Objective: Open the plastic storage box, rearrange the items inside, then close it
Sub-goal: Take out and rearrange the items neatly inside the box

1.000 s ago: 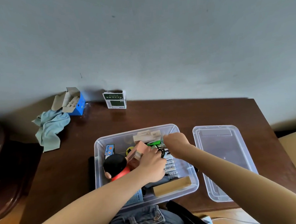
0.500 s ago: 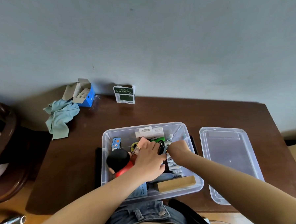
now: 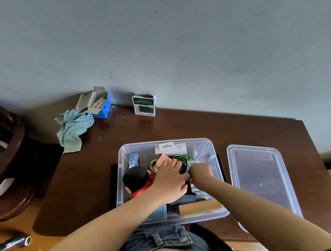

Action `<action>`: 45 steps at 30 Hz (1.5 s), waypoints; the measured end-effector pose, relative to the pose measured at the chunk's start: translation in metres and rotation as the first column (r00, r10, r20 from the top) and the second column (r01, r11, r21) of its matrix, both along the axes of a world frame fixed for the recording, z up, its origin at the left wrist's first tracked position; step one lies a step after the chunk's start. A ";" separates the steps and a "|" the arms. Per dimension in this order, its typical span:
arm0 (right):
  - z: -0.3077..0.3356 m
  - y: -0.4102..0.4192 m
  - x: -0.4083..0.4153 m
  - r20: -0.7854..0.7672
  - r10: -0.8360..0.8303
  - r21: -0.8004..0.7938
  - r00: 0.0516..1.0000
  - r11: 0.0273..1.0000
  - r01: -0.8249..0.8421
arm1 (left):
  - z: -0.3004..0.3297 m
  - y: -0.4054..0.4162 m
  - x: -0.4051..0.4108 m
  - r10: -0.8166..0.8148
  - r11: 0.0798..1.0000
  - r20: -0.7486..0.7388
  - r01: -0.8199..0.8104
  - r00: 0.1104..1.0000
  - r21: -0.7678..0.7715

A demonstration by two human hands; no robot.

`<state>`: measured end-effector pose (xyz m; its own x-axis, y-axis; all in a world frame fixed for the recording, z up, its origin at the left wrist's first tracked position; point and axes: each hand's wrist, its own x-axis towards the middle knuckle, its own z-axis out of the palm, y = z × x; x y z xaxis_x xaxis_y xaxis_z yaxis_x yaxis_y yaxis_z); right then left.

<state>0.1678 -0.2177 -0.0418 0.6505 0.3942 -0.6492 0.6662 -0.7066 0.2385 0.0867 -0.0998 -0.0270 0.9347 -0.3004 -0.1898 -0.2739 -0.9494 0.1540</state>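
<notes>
The clear plastic storage box (image 3: 122, 156) stands open near the table's front edge, and its lid (image 3: 259, 178) lies flat to the right. Inside are a doll with a black head and red body (image 3: 136, 179), a small blue carton (image 3: 134, 160), a white package (image 3: 170, 148), batteries (image 3: 193, 162) and a wooden block (image 3: 199, 208). My left hand (image 3: 169, 180) lies over a pink box (image 3: 163, 158) in the middle, its fingers stretched towards black scissors (image 3: 183, 162). My right hand (image 3: 200, 171) reaches down beside it among the batteries, with its fingers hidden.
On the dark wooden table (image 3: 87, 187), along the wall, are an open blue carton (image 3: 100, 103), a teal cloth (image 3: 73, 128) and a green-and-white carton (image 3: 144, 106). A dark wooden chair (image 3: 9, 162) stands at the left. A metal object (image 3: 15, 242) lies at the lower left.
My right hand has drawn back from the far side of the box to the middle, right next to my left hand. My left hand's fingers have stretched towards the scissors.
</notes>
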 end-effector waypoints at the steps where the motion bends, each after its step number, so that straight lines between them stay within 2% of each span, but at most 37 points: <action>1: 0.000 -0.001 0.000 0.001 -0.012 0.009 1.000 1.000 0.012 | 0.000 0.000 0.000 -0.003 1.000 0.003 0.003 1.000 -0.002; 8: 0.020 -0.003 0.007 -0.034 -0.167 0.122 0.985 0.978 0.170 | 0.002 0.005 -0.001 -0.035 0.999 -0.021 0.035 0.999 -0.036; 12: 0.052 -0.004 0.022 0.021 -0.209 0.241 0.978 0.950 0.198 | 0.012 0.016 -0.004 -0.037 0.984 -0.020 0.033 0.999 -0.175; 15: 0.072 0.001 0.029 0.044 -0.229 0.336 0.972 0.920 0.202 | 0.025 0.031 -0.014 0.061 0.956 0.044 -0.046 0.997 -0.290; 19: 0.087 0.021 0.025 0.008 -0.201 0.484 0.980 0.858 0.172 | 0.036 0.062 -0.039 0.346 0.927 0.204 -0.302 0.916 -0.222; 22: 0.086 0.042 0.016 -0.129 -0.161 0.592 0.978 0.779 0.207 | 0.037 0.084 -0.058 0.508 0.849 0.064 -0.487 0.859 -0.204; 26: 0.076 0.068 0.005 -0.175 -0.037 0.633 0.984 0.761 0.141 | 0.035 0.090 -0.073 0.475 0.864 0.035 -0.459 0.879 -0.206; 29: 0.068 0.087 0.001 -0.196 0.026 0.628 0.980 0.771 0.105 | 0.033 0.086 -0.074 0.469 0.863 -0.018 -0.462 0.883 -0.207; 33: 0.059 0.109 0.000 -0.163 0.136 0.550 0.977 0.835 -0.025 | 0.034 0.080 -0.081 0.541 0.803 -0.013 -0.521 0.841 -0.288; 38: 0.036 0.136 0.001 -0.173 0.259 0.343 0.950 0.920 -0.188 | 0.040 0.091 -0.102 0.623 0.643 -0.095 -0.578 0.776 -0.503; 41: 0.020 0.146 -0.002 -0.203 0.313 0.212 0.928 0.939 -0.270 | 0.042 0.093 -0.111 0.659 0.583 -0.133 -0.615 0.740 -0.530; 45: 0.000 0.155 -0.002 -0.262 0.366 0.117 0.893 0.930 -0.347 | 0.039 0.083 -0.120 0.751 0.474 -0.155 -0.688 0.642 -0.550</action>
